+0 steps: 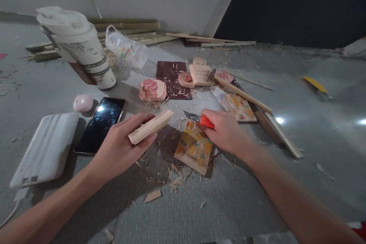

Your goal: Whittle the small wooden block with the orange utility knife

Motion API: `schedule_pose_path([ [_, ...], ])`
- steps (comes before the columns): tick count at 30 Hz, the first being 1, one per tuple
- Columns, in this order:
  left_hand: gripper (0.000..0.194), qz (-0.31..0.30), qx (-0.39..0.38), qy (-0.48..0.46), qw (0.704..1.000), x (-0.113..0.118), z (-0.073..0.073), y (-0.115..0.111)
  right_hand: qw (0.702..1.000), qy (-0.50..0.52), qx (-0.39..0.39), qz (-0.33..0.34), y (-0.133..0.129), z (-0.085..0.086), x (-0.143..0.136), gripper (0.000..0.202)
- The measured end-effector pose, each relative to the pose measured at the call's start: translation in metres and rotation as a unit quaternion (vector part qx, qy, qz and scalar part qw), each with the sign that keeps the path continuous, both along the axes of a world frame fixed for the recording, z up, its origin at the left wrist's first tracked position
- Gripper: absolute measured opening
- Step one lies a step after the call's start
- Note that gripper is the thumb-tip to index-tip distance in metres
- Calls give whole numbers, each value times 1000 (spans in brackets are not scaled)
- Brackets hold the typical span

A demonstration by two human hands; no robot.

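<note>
My left hand [122, 141] is closed around a pale wood block [151, 126], thumb below and fingers above, its cut edge facing up. In my right hand [221, 127] is a utility knife [206, 122] with an orange handle; its dark blade [191, 115] points left toward the block without touching it. Under the knife lies a small board with a yellow floral pattern [194, 148], strewn with wood shavings [177, 175]. Beyond my hands sits a rounded wood piece with a red drawing [152, 89].
A tall lidded cup [82, 49], a phone [101, 126], a power bank [45, 148] and a small pink case [83, 103] stand at left. Carved wood pieces [201, 73] rest on a dark sheet [171, 74]. A wooden-handled tool [243, 93] and a yellow cutter [316, 84] lie right.
</note>
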State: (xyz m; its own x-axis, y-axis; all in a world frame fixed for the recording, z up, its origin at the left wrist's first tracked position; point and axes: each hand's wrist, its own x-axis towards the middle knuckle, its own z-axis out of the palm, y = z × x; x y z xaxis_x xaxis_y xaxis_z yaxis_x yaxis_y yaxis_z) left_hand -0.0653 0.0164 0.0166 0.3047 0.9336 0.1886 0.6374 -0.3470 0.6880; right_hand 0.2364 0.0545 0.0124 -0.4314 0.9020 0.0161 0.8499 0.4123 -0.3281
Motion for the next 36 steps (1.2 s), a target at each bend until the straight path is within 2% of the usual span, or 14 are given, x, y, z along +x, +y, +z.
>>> schedule_pose_path([
  [3,26,1,-5,2,1000,0,0,0,1000,-3,6,-8,-1,1,0,23],
  [8,26,1,-20,-12,1000,0,0,1,999,-26,-21,21,-7,5,-3,49],
  [11,26,-1,-24,-14,1000,0,0,1,999,-37,-33,14,-9,6,-5,58],
  [16,27,-4,-21,-11,1000,0,-2,2,998,-25,-54,-6,-8,8,-7,61],
  [23,26,-5,21,-20,1000,-1,-7,5,996,-7,-84,-31,-10,9,-10,56],
  [26,25,-3,23,-17,1000,-1,-7,4,997,10,-71,5,-6,5,-4,53],
  [30,26,-11,29,-21,999,-1,-7,3,991,58,-48,113,3,6,9,54],
  [33,26,-16,29,-22,999,-1,-7,4,976,71,-76,190,6,12,15,59],
  [36,26,-16,22,-26,999,-1,-7,4,967,57,-128,214,5,14,16,51],
])
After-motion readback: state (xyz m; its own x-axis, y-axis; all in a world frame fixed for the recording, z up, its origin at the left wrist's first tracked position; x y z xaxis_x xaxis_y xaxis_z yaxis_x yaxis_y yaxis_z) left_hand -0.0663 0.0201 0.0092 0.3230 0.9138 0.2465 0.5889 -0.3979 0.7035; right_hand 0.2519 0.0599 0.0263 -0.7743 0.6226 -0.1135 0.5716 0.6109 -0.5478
